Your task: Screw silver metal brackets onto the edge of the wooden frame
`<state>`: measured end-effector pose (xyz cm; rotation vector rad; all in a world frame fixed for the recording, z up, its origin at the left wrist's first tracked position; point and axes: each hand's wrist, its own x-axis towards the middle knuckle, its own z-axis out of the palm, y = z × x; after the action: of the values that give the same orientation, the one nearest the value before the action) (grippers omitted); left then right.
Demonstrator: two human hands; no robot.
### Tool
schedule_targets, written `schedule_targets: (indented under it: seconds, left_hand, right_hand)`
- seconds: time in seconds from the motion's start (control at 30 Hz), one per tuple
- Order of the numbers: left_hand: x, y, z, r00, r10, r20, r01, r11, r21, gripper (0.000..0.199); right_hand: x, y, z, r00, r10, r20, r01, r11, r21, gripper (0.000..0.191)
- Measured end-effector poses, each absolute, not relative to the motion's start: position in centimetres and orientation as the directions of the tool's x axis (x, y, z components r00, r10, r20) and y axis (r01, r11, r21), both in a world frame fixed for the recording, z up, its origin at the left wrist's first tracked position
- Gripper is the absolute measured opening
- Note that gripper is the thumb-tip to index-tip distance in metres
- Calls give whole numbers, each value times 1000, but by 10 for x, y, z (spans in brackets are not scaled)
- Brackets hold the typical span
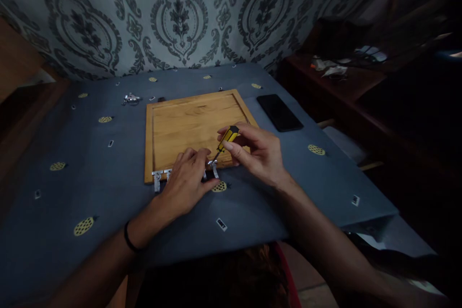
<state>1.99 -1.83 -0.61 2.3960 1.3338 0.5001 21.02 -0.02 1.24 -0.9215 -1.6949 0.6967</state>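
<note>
A wooden panel with a raised border lies flat on the cloth-covered table. Along its near edge sit several metal hinges, among them a left one and a right one. My right hand grips a yellow-and-black screwdriver between thumb and fingers, its shaft slanting down to the right hinge. My left hand rests over the near edge, with index finger and thumb closed about that same hinge. Part of the hinges between is hidden behind the left hand. The screw under the tip is too small to make out.
Beyond the panel's far left corner lies a small shiny metal piece. A black phone is to the panel's right. The blue tablecloth has pineapple prints. A patterned curtain hangs behind; a dark red surface with clutter stands right.
</note>
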Motion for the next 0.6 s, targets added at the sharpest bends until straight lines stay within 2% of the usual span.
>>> schedule_targets:
  seconds: [0.4, 0.6]
  left_hand:
    - [20, -18, -6, 493, 860, 135, 737, -495, 460, 46]
    - [20, -18, -7, 492, 857, 152, 736, -503, 453, 47]
  right_hand:
    - [209, -1, 10, -135, 859, 493, 272, 511, -815, 25]
    - [208, 0, 11, -119, 835, 538, 259, 549, -795, 21]
